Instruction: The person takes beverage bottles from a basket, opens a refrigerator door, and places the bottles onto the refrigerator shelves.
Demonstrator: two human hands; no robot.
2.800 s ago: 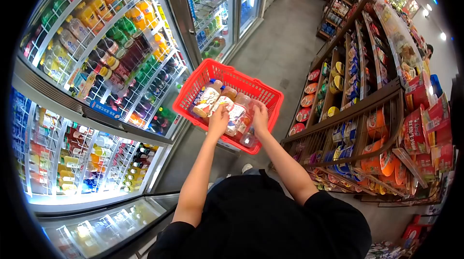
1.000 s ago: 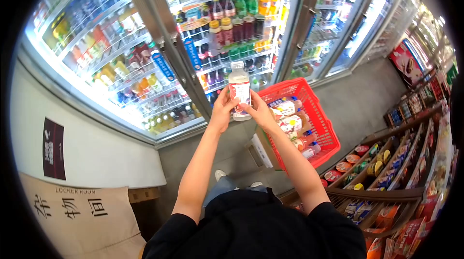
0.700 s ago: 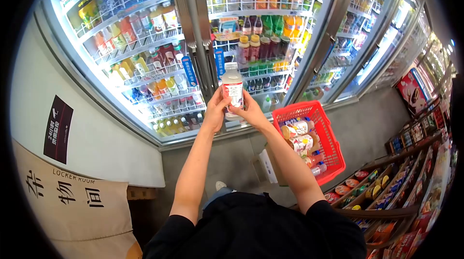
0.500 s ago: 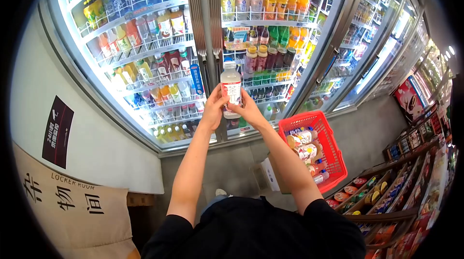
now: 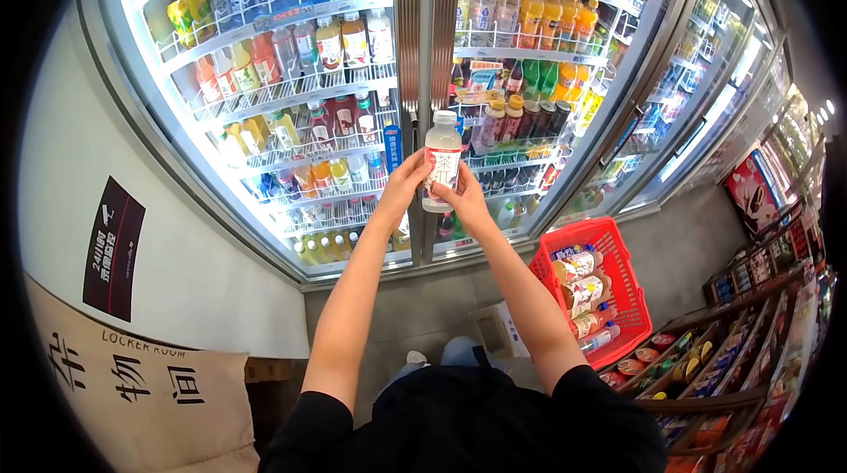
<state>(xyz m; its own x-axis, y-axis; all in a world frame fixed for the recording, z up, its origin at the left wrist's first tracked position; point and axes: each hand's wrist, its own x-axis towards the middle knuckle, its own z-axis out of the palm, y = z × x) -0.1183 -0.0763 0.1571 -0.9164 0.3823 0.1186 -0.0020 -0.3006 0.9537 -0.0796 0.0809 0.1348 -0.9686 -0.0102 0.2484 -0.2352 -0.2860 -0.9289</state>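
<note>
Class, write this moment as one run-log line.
left hand: on bottle | right hand: same bottle | bottle: neck up | red basket: right side, bottles inside

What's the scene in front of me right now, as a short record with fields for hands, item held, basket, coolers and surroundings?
Left hand: gripping the held bottle
Right hand: gripping the same bottle
Held bottle: upright, pale cap, red and white label
Basket: red, to the right of the hands, with several bottles lying inside
Coolers: lit, stocked with rows of drinks
Left side: beige curtain reading LOCKER ROOM
Right side: shelves of packaged goods
</note>
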